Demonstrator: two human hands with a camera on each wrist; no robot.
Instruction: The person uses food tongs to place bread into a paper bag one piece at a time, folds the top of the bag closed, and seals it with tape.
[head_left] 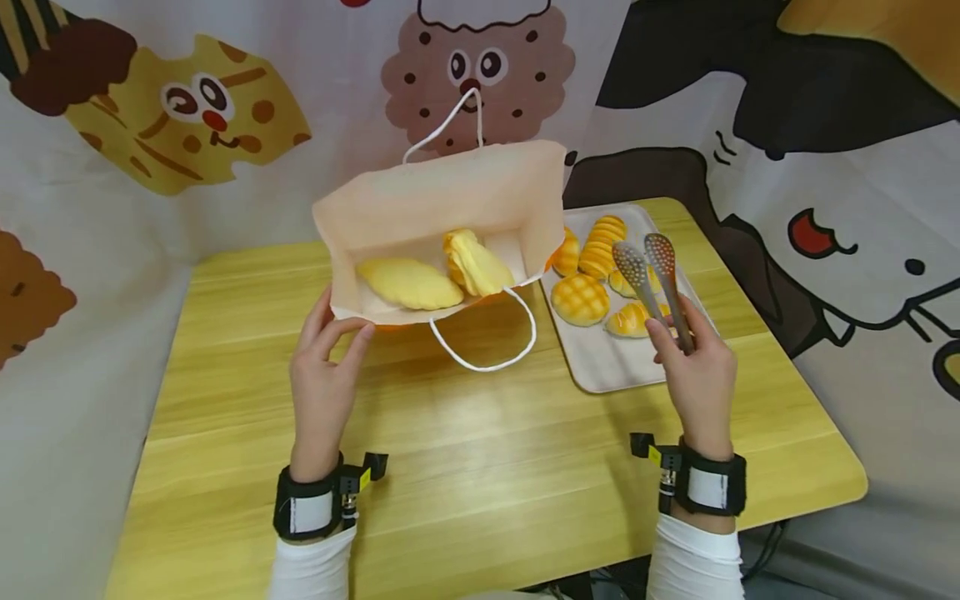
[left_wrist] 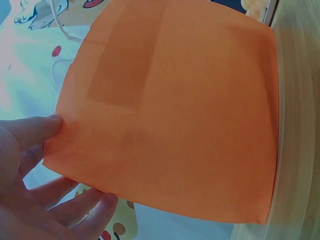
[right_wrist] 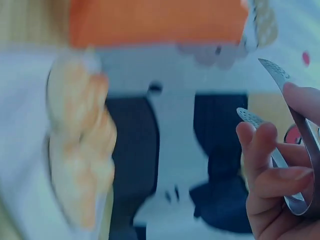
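Observation:
A paper bag (head_left: 438, 200), orange outside and pale inside, stands open on the table with white rope handles. Inside lie an oval yellow bread (head_left: 408, 283) and a twisted bread roll (head_left: 480, 265). My left hand (head_left: 324, 383) grips the bag's front left corner; in the left wrist view its thumb lies along the bag's orange side (left_wrist: 175, 130). Over the tray's right part, my right hand (head_left: 699, 375) holds metal tongs (head_left: 662, 254) with perforated tips. The tips are apart, nothing between them, as the tongs (right_wrist: 275, 71) also show in the right wrist view.
A light tray (head_left: 596, 367) right of the bag bears several breads, among them a round scored bun (head_left: 580, 300) and a ridged roll (head_left: 602, 246). The wooden table (head_left: 465, 467) stretches in front. A printed cartoon curtain (head_left: 337, 92) hangs behind.

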